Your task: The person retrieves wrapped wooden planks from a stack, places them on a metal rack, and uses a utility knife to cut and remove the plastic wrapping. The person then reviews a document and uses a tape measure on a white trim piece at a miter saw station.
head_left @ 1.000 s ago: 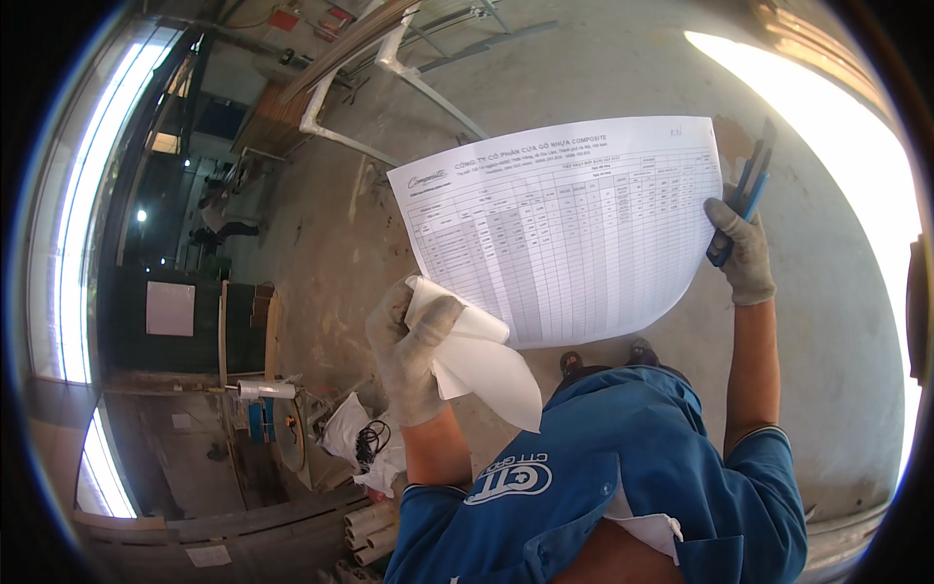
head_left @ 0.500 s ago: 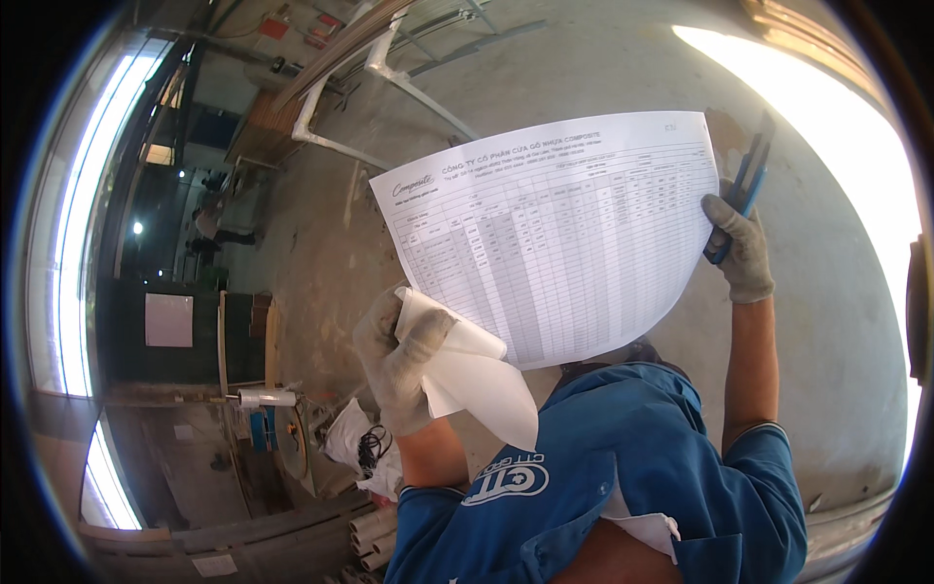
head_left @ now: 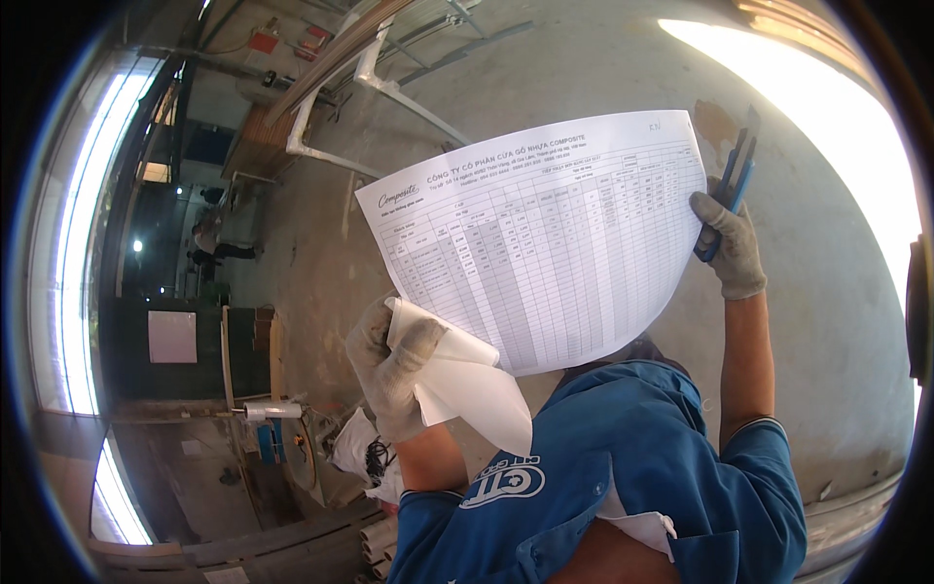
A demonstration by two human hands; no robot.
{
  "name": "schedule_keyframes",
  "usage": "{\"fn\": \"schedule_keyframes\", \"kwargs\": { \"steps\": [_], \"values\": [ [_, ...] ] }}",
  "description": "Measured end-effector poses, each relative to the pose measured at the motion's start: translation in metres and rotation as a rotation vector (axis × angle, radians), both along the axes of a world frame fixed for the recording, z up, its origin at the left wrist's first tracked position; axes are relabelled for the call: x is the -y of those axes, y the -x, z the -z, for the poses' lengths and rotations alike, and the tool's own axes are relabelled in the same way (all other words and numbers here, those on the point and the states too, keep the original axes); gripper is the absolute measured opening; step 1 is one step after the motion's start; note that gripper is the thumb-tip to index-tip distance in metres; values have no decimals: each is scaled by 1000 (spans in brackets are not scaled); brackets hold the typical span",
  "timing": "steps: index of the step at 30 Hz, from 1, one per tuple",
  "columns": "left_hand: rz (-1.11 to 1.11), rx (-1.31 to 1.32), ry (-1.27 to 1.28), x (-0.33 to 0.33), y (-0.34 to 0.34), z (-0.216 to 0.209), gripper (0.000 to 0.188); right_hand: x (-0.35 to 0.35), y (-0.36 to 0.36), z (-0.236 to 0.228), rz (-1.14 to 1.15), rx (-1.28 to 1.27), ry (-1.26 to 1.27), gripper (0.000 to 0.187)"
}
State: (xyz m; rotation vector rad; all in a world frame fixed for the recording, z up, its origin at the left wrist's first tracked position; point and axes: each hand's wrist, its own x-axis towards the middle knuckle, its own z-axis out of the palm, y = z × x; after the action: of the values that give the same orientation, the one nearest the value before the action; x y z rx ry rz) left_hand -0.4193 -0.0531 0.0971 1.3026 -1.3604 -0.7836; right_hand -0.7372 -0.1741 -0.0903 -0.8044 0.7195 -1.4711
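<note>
A large white printed sheet (head_left: 545, 243) with a table of rows and columns is spread out in front of me, its lower part curling down. My left hand (head_left: 394, 365), in a pale work glove, is closed on its lower left edge and on curled white paper (head_left: 477, 384) that hangs below the thumb. My right hand (head_left: 732, 243), also gloved, pinches the sheet's right edge between thumb and fingers. The same hand grips a blue and dark grey tool (head_left: 736, 175) with two long narrow parts pointing up; its exact kind I cannot make out.
A white frame (head_left: 418, 109) stands on the concrete floor beyond the sheet. At left are a white roll (head_left: 272, 411), a white sack (head_left: 352, 443) and several pale tubes (head_left: 377, 540). Another person (head_left: 206, 234) is far off at left. Bright sunlight (head_left: 808, 107) falls across the right.
The sheet and both hands have shifted slightly left in view, with the sheet's print now sharper. The tool has turned a little more upright. Both hands keep their hold.
</note>
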Motion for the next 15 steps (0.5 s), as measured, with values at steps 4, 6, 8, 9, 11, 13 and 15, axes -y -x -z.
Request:
{"fn": "schedule_keyframes", "kwargs": {
  "steps": [4,6,8,9,11,13,15],
  "values": [
    [-1,-31,3,1,0,2,18,1,1,2,-15,8,18,22],
    [8,-16,8,1,0,2,18,1,1,4,-11,17,25,22],
    [8,-15,11,0,0,3,19,1,1,5,-11,23,24,22],
    [6,-18,13,0,0,3,19,1,1,5,-12,25,20,22],
    [10,-14,15,1,0,3,19,1,1,6,-17,26,22,22],
    [14,-14,17,1,0,3,20,1,2,6,-25,23,33,22],
    [15,-12,17,1,1,2,21,1,2,6,-27,28,11,23]
  ]
}}
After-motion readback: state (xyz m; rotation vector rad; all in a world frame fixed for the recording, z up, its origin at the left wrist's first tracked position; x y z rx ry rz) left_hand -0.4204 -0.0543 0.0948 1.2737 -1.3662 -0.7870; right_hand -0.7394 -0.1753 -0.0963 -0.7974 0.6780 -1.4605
